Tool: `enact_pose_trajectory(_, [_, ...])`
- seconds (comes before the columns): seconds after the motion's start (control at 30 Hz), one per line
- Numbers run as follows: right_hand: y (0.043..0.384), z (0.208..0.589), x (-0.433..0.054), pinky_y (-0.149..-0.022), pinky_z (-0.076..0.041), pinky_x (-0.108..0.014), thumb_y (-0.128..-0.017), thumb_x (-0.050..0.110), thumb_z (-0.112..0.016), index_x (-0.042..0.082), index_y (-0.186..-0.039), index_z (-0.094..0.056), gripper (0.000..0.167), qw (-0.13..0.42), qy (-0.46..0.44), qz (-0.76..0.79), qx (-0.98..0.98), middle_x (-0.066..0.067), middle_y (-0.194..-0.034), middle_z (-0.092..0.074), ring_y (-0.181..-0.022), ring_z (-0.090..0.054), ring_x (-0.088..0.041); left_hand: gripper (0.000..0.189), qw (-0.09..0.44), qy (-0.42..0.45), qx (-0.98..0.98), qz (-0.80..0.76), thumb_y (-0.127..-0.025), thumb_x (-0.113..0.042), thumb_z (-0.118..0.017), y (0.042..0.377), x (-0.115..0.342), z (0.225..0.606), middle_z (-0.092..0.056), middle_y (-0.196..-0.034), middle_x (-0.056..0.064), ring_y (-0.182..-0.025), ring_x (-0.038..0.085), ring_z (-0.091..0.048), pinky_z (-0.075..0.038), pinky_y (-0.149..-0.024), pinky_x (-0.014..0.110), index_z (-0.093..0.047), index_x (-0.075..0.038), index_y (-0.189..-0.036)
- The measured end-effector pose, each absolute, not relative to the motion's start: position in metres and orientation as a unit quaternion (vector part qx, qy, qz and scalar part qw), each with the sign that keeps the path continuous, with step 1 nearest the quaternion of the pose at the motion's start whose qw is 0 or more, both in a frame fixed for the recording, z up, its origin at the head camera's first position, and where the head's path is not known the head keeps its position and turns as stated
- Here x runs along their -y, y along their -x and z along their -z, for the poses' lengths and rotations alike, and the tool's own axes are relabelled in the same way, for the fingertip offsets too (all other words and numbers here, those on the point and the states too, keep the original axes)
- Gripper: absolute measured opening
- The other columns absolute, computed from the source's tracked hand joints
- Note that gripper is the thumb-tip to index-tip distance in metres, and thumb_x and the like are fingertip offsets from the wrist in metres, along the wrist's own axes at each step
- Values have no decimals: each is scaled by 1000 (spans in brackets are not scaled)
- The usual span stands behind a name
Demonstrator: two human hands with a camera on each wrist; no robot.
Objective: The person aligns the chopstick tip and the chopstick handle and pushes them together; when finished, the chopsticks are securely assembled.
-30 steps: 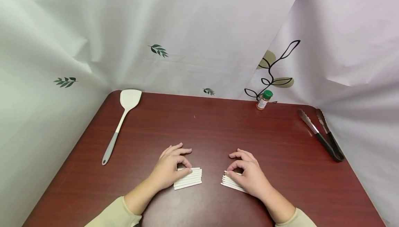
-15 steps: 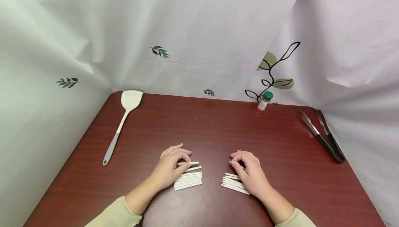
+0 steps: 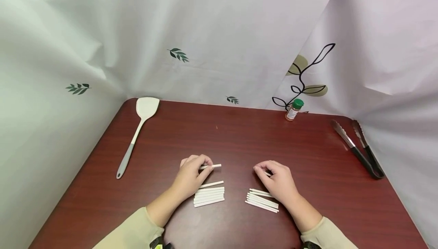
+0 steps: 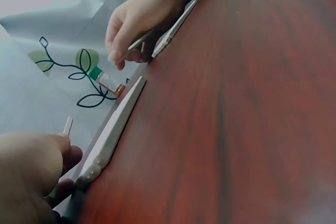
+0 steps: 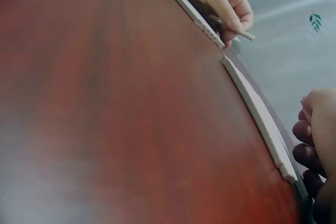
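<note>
In the head view my left hand [image 3: 189,175] pinches a thin white stick [image 3: 217,165] between thumb and index finger; its free end points right. The same stick [image 4: 68,125] juts up past the thumb in the left wrist view. My right hand [image 3: 278,180] pinches another white stick [image 3: 267,173], mostly hidden by the fingers. Just below the left hand lies a row of several white sticks [image 3: 209,196] side by side, the farthest one [image 3: 215,183] slightly apart. A second row of white sticks [image 3: 262,201], slanting down to the right, lies below the right hand.
The dark red table [image 3: 232,138] is ringed by white leaf-printed sheeting [image 3: 219,32]. A white spatula with a grey handle [image 3: 126,159] lies at left. A green-capped spice bottle [image 3: 292,111] stands at the back right, and black-handled tongs [image 3: 364,159] lie at far right.
Both hands have drawn one stick each from the rows and moved away from the body. The rows underneath now show more fully. The head view has shifted slightly.
</note>
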State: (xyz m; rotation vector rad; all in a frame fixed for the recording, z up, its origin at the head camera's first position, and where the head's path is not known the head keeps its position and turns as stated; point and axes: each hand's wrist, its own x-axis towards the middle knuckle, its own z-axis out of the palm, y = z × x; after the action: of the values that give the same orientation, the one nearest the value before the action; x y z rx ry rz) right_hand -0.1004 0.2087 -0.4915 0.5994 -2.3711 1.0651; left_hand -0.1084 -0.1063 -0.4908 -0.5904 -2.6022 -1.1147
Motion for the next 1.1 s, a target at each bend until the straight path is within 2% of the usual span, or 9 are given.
enact_pose_trajectory(0.23, [116,490,-203,-65,-49,-18,-87,7,-84,19,-90,-80,14,224,-218,-392,865,17,-80,-68,-70,-61,-3,4,110,218,889,388,-101,-25,-75,118,91,488,-72,-95,-12,-86,10,-61,-41,-89,46,-72,-23,-101])
enact_pose_trajectory(0.47, [117,489,-196,-65,-52,-20,-83,5,-85,20,-90,-82,17,216,-267,-398,850,16,-85,-73,-73,-67,-4,9,117,273,879,374,-98,-21,-79,119,84,492,-72,-94,-15,-87,7,-62,-44,-88,44,-72,-24,-102])
enact_pose_trajectory(0.7, [112,491,-197,-62,-50,-19,-80,5,-86,20,-90,-82,18,211,-306,-395,840,14,-84,-73,-70,-64,-4,9,120,299,871,369,-97,-20,-79,115,85,495,-72,-95,-13,-88,7,-64,-47,-90,43,-73,-21,-103])
enact_pose_trajectory(0.93, [111,492,-195,-63,-52,-20,-76,0,-83,18,-92,-82,24,210,-346,-412,816,9,-84,-74,-70,-65,-8,7,132,326,862,365,-98,-23,-77,112,84,496,-72,-93,-13,-84,8,-63,-46,-87,42,-74,-19,-102])
enact_pose_trajectory(1.1, [108,493,-190,-65,-52,-19,-79,1,-83,17,-92,-82,21,207,-367,-409,809,10,-84,-73,-72,-65,-6,8,128,337,854,376,-100,-24,-75,109,83,495,-72,-94,-12,-86,8,-64,-47,-86,41,-74,-17,-102])
